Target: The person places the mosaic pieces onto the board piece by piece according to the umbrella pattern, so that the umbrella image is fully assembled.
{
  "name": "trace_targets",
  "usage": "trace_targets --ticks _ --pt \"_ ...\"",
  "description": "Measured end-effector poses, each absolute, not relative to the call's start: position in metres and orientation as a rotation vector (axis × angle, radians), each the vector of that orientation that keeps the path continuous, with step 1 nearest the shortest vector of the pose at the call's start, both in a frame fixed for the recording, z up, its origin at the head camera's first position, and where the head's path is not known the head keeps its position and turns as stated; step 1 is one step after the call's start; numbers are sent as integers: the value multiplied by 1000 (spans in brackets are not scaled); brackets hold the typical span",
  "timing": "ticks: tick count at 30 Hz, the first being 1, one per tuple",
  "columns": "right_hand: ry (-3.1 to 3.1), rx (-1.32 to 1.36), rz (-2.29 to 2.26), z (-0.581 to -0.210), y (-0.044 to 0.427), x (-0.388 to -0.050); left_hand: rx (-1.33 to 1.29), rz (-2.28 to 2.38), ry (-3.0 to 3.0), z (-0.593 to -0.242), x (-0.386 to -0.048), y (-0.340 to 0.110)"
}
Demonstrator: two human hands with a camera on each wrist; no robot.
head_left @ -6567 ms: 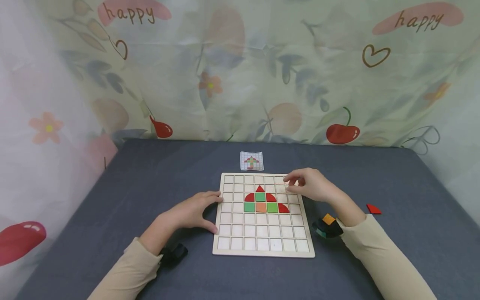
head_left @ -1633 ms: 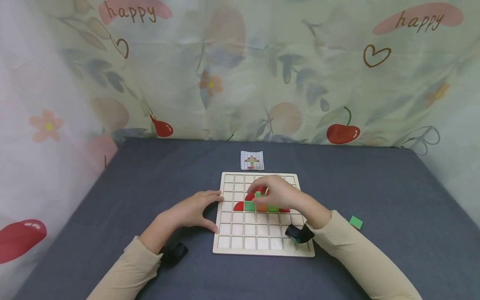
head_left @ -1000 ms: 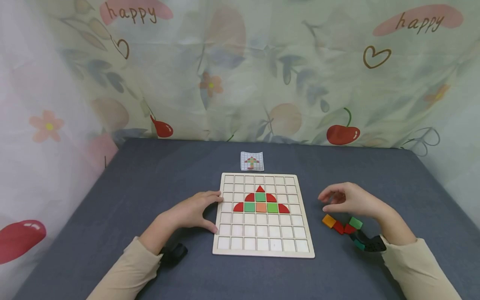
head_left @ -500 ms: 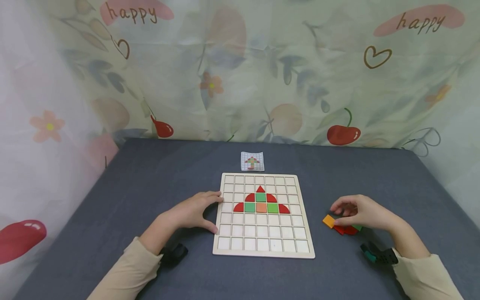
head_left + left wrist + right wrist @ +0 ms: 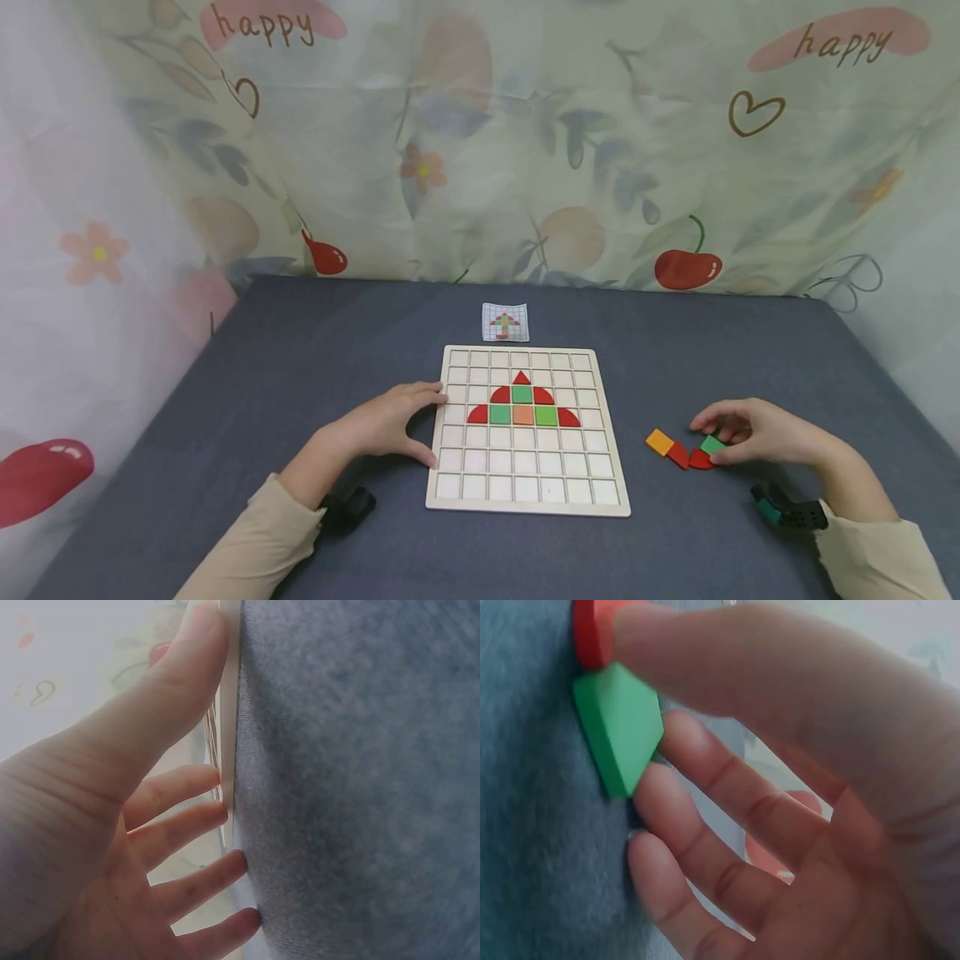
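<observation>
A wooden grid board [image 5: 529, 483] lies mid-table, bearing red, green and orange pieces in a stepped, pointed pattern. My left hand [image 5: 378, 423] rests at the board's left edge, thumb and fingers spread; the left wrist view has the thumb [image 5: 161, 697] along the rim. To the right of the board, my right hand [image 5: 776, 435] pinches a green square block [image 5: 712, 446], which stays low by the table. In the right wrist view, the thumb [image 5: 697, 656] also overlaps a red rounded piece [image 5: 592, 634] beside the green block; its exact contact is hidden.
An orange square block [image 5: 659, 442], a red block [image 5: 678, 454] and a red rounded piece [image 5: 701, 460] lie in a chain beside the right hand. A small pattern card [image 5: 506, 322] lies behind the board. A printed curtain [image 5: 480, 167] hangs behind the table.
A red quarter-round piece now fills the left end of the lower coloured row. My right hand has left the board and moved right to the loose pieces. The left hand has stayed put.
</observation>
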State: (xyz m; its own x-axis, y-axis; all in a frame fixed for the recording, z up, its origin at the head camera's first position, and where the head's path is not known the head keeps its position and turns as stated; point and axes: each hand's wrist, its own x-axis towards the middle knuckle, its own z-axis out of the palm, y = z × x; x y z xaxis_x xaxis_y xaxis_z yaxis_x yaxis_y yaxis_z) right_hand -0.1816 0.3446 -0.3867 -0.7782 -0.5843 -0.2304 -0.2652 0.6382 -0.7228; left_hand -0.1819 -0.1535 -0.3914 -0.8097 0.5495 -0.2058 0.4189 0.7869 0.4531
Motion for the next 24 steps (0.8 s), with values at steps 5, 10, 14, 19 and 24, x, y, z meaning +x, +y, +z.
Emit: trace_targets --ticks 5,10,14,19,24 --pt "2368 -748 -982 -389 353 -180 743 555 2653 -391 -182 -154" --pt "2418 -803 -947 -391 353 -181 747 544 2653 -391 -182 -154" --pt "2490 -801 -905 -392 351 -182 751 549 2652 -391 -182 -154" --pt "2606 -821 -831 -393 348 -181 751 558 2652 -391 -181 -154" --pt "2767 -872 -766 -394 342 -178 759 555 2656 -391 -182 -155"
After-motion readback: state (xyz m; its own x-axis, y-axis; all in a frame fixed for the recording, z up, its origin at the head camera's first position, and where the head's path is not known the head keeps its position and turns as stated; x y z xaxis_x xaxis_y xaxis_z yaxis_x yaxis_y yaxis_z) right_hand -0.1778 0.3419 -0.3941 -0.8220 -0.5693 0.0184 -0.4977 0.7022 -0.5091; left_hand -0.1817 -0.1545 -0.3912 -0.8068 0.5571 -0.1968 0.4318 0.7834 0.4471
